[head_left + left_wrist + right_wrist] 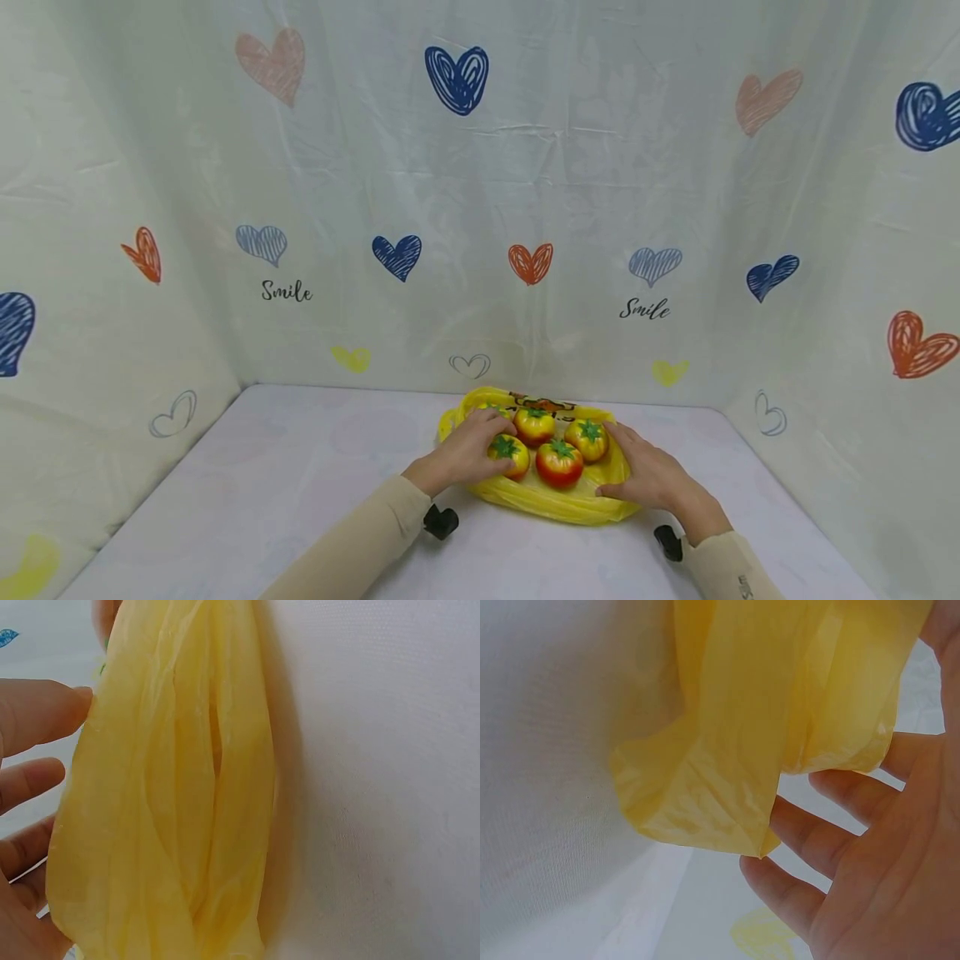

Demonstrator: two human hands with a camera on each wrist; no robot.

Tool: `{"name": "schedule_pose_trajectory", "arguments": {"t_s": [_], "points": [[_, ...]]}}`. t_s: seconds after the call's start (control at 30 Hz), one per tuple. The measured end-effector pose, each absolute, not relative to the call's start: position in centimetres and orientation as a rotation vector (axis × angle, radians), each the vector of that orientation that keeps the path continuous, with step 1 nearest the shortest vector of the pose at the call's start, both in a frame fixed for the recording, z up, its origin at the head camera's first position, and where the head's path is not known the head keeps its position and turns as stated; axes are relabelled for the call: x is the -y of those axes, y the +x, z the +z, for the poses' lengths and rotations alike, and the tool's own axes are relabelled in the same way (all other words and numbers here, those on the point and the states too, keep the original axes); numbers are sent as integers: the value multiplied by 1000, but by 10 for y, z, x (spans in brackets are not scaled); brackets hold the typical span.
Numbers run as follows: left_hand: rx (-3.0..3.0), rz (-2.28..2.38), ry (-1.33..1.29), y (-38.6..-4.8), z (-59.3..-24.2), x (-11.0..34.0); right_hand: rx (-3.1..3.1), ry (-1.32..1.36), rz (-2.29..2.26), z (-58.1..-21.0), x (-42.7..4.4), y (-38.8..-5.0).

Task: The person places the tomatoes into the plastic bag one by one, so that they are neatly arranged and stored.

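A yellow plastic bag (pixel 540 503) lies on the table, its mouth rolled wide around several red-and-yellow tomatoes (pixel 559 468) with green leafy tops. My left hand (pixel 468 448) reaches over the bag's left side, beside the left front tomato (pixel 513 457); whether it touches that fruit is unclear. In the left wrist view its thumb and parted fingers stand beside the folded yellow plastic (pixel 165 787). At the bag's right side, my right hand (pixel 654 473) rests with spread fingers by the rim. The right wrist view has those fingers (pixel 806 836) against the outside of the plastic.
The white table (pixel 315 483) extends on both sides of the bag. Behind it hangs a pale curtain (pixel 577 333) printed with hearts and "Smile". Black wrist devices (pixel 441 522) sit under both wrists.
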State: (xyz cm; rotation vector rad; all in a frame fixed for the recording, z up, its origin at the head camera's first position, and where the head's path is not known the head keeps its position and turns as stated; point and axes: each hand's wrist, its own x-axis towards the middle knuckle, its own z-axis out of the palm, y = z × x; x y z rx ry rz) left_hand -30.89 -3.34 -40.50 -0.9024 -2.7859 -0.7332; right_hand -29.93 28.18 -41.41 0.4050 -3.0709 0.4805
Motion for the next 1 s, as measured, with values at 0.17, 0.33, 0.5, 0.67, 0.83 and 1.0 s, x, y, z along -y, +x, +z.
{"name": "schedule_pose_trajectory", "arguments": {"t_s": [0.17, 0.33, 0.5, 0.67, 0.83, 1.0], "points": [[2727, -757, -921, -304, -403, 39, 3063, 400, 478, -414, -282, -300], [2671, -765, -925, -297, -404, 46, 3061, 397, 484, -413, -282, -299], [2627, -779, -931, -291, -406, 56, 3054, 407, 492, -412, -282, -299], [2561, -771, -923, -285, -408, 67, 3040, 427, 479, -411, -283, -299], [2499, -792, -903, -279, -406, 81, 3042, 404, 493, -408, -284, -297], [2503, -788, -868, -276, -407, 98, 3058, 358, 480, -404, -287, -295]]}}
